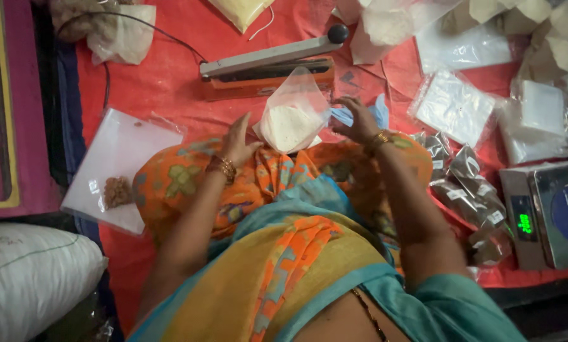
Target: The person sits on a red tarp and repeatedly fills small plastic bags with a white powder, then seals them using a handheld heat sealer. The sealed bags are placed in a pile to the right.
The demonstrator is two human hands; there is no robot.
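Observation:
A clear plastic pouch (291,117) part-filled with white powder stands on my lap, over the orange floral cloth (189,180). My left hand (238,144) rests against the pouch's lower left side, fingers spread. My right hand (355,119) pinches the pouch's upper right edge beside a blue scrap (380,109). Just beyond the pouch sits an orange heat sealer (271,68) with its grey arm raised.
A digital scale (550,212) stands at the right with dark filled packets (467,183) beside it. Empty clear pouches (455,104) and white packs (540,117) lie at the far right. A clear sheet with brown bits (116,171) lies left, with a white sack (31,278) below it.

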